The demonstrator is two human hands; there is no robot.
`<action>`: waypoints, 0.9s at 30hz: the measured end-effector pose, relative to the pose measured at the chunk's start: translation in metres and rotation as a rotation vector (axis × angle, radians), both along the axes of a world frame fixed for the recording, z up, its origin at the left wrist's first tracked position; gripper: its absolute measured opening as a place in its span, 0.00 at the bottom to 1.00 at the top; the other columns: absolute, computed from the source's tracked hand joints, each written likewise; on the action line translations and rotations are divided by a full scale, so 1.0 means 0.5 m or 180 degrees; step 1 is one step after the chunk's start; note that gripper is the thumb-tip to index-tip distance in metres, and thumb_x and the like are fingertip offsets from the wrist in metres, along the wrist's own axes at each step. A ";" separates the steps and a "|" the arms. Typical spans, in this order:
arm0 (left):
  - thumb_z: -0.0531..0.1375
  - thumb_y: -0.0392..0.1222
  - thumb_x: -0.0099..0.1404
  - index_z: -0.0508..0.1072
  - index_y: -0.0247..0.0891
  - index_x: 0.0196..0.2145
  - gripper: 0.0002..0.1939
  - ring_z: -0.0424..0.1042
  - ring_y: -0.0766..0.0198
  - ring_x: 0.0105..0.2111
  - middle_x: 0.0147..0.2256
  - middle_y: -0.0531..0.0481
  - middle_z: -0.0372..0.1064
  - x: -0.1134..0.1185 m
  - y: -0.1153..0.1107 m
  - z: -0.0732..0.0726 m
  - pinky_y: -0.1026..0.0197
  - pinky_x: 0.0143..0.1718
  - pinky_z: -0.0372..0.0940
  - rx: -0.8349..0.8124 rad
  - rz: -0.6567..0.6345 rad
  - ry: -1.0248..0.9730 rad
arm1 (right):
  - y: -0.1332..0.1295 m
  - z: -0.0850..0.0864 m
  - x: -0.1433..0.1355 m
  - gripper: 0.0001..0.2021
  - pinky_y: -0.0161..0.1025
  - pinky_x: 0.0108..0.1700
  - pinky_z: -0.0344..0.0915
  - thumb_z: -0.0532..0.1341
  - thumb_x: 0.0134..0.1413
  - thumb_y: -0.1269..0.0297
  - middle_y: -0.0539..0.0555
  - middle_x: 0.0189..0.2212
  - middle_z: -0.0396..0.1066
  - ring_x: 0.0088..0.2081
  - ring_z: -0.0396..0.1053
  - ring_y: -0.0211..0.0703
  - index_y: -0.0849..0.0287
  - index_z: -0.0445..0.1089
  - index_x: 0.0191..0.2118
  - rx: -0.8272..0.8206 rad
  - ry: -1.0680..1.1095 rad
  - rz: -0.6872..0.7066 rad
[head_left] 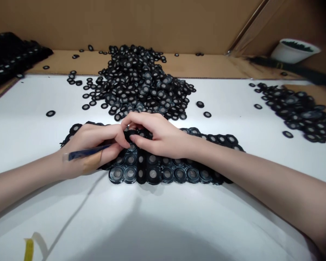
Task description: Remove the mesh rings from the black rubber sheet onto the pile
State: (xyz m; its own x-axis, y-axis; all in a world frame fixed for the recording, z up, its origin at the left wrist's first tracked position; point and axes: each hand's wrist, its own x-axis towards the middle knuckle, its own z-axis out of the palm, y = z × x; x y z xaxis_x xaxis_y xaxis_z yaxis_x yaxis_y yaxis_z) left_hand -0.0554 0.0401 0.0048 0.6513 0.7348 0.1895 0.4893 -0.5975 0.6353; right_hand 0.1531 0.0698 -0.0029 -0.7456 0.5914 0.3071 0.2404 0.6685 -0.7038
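Note:
A sheet of black round discs with grey centres (180,174) lies on the white table beneath both hands. My left hand (93,145) is closed round a slim dark blue pen-like tool (88,152) with a clear end. Brown tape (92,162) covers part of that hand near the thumb. The tool's front end is hidden by the fingers. Bent over the sheet, my right hand (157,136) meets the left fingertips. Its thumb and forefinger close on a black disc (129,135) at the sheet's upper middle.
Behind the hands rises a large heap of loose black discs (143,85). A smaller pile (301,112) lies at right, below a white tub (295,50). Stacked black sheets (11,58) stand far left. Cardboard walls (152,25) close the back. A yellow strip (29,249) lies front left.

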 end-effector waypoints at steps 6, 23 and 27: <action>0.51 0.32 0.64 0.68 0.36 0.30 0.08 0.53 0.76 0.18 0.19 0.59 0.57 0.007 0.000 0.007 0.73 0.19 0.51 -0.0096 -0.0228 -0.0296 | 0.000 0.000 -0.001 0.11 0.40 0.44 0.60 0.54 0.51 0.74 0.52 0.36 0.69 0.40 0.65 0.42 0.61 0.65 0.42 -0.0053 0.0013 -0.0012; 0.52 0.33 0.64 0.68 0.36 0.30 0.07 0.51 0.75 0.17 0.18 0.59 0.55 0.007 -0.002 0.013 0.71 0.19 0.49 0.0014 -0.0290 -0.0241 | -0.003 0.002 -0.002 0.12 0.40 0.46 0.60 0.54 0.53 0.74 0.53 0.39 0.69 0.42 0.65 0.42 0.61 0.65 0.43 -0.0060 -0.0147 -0.0056; 0.51 0.33 0.64 0.68 0.36 0.31 0.07 0.51 0.74 0.17 0.18 0.59 0.55 0.005 0.000 0.011 0.71 0.18 0.49 0.0004 -0.0308 -0.0229 | -0.003 0.002 -0.003 0.12 0.40 0.46 0.60 0.54 0.53 0.74 0.52 0.39 0.69 0.43 0.65 0.43 0.59 0.65 0.43 -0.0057 -0.0143 -0.0069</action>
State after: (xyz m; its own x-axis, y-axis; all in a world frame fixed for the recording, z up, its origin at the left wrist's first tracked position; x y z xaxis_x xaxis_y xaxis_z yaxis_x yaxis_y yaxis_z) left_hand -0.0527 0.0403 0.0104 0.7038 0.6689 0.2392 0.3824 -0.6405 0.6660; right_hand 0.1518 0.0684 -0.0020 -0.7454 0.6126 0.2628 0.2862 0.6502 -0.7038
